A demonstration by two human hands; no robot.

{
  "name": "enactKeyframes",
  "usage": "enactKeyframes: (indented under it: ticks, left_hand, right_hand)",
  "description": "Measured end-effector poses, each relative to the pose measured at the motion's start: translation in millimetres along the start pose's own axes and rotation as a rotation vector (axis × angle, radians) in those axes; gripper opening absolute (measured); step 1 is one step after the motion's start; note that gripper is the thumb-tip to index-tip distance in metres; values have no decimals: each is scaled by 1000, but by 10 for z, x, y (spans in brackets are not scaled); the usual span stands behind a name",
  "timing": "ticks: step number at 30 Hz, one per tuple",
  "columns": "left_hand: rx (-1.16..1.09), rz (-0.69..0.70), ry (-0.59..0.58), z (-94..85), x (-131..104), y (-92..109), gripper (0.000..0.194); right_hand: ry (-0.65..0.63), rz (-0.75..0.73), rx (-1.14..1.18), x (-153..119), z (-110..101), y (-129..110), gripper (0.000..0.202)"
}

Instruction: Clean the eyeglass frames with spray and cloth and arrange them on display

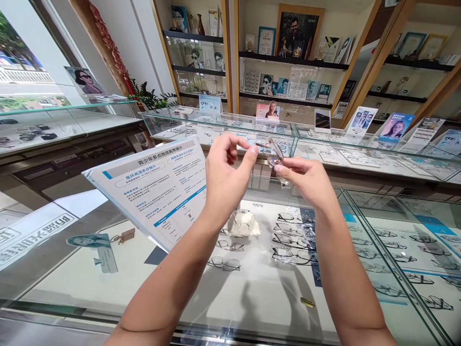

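A pair of glasses [275, 153] is raised above the glass display case, seen at a steep angle. My right hand [306, 178] pinches it by the lens area between thumb and fingers. At the tip of the temple, my left hand [230, 168] has thumb and forefinger closed together. Below my hands, a crumpled pale cloth [243, 224] lies on the case. Rows of spectacle frames [293, 240] sit to its right, and two more pairs [225, 263] are beneath and left of it.
A printed sign [158, 192] stands at the left, near my left forearm. A small card [104, 254], a brown tag [126, 235] and a gold-coloured piece [307, 302] lie lower down. Further display cases [216, 125] and shelves [295, 60] are behind.
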State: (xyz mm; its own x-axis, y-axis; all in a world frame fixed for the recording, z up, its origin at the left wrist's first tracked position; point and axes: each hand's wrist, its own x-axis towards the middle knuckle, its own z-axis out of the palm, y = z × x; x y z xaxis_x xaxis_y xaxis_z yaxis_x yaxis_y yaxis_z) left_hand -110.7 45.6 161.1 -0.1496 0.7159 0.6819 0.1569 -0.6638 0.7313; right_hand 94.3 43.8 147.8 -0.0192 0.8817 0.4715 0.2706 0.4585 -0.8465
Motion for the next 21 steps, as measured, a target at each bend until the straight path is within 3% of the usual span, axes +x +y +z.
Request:
enactKeyframes:
  ticks: [3, 5, 7, 14, 21]
  left_hand:
    - [9, -61, -133, 71, -97, 46, 23]
    - [-41, -150, -256, 127, -133, 53, 24]
    - [-125, -233, -305, 179, -144, 43, 27]
    - [-284, -336, -229, 250, -106, -55, 30]
    - [-472, -488, -233, 306, -104, -114, 38]
  right_hand:
    - [174, -67, -65, -19, 43, -14, 32]
    - [281, -156, -193, -51, 92, -45, 26]
    - [367, -242, -346, -96, 156, -83, 19]
    - [452, -354, -706, -222, 357, -134, 21]
    - [495, -410, -747, -246, 421, -94, 24]
